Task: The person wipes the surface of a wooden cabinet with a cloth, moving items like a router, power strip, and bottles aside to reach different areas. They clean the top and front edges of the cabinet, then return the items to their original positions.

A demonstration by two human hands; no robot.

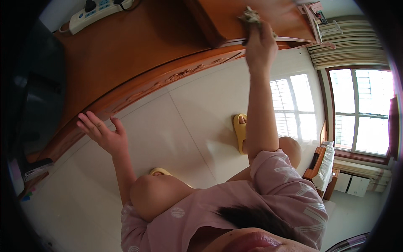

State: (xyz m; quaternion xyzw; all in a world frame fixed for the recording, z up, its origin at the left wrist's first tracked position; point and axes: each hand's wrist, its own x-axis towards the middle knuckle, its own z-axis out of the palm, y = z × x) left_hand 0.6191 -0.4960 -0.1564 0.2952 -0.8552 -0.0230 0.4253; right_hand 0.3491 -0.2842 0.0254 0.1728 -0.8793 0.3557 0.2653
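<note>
My right hand [262,47] grips a crumpled, light-patterned cloth [251,15] against the raised section [223,19] of a reddish-brown wooden cabinet, close to its front edge. Part of the cloth is hidden behind the fingers. At the left, my left hand [105,135] holds nothing. Its fingers are apart, and the fingertips lie at the front edge of the lower cabinet top [126,44]; whether they press on it I cannot tell. Carved relief [185,72] runs along the cabinet front between the two hands.
A white power strip [94,15] with plugs lies at the back of the cabinet top. A dark flat-screen device [37,85] stands at far left. Pink-framed items [313,23] sit at the right end. Below are glossy floor tiles [189,126] and yellow slippers [240,134] on my feet.
</note>
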